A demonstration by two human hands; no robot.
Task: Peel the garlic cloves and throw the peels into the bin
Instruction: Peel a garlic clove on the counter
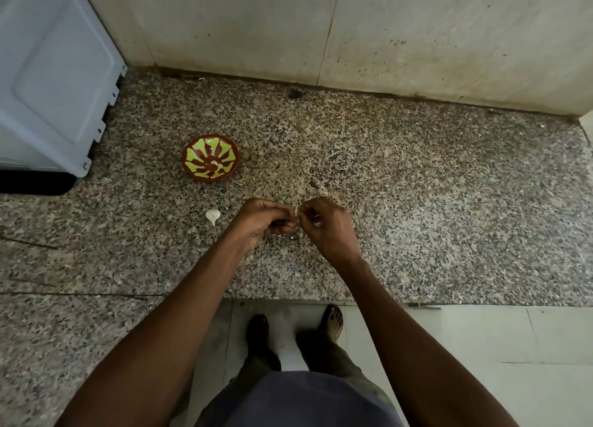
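Garlic clove (296,215) pinched between both hands — left hand (264,223), right hand (327,226) — above speckled counter (417,202), grips clamped on it.

We have one head-worn view, looking steeply down and forward over the desk (417,176) toward its far edge, close above it.

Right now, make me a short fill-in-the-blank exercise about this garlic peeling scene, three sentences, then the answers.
1. The red and yellow bowl sits on the speckled ____ counter.
2. The loose garlic clove lies on the counter to the ____ of the left hand.
3. The left hand and the right hand meet over the counter, together pinching one small piece of ____.

Missing words: granite; left; garlic
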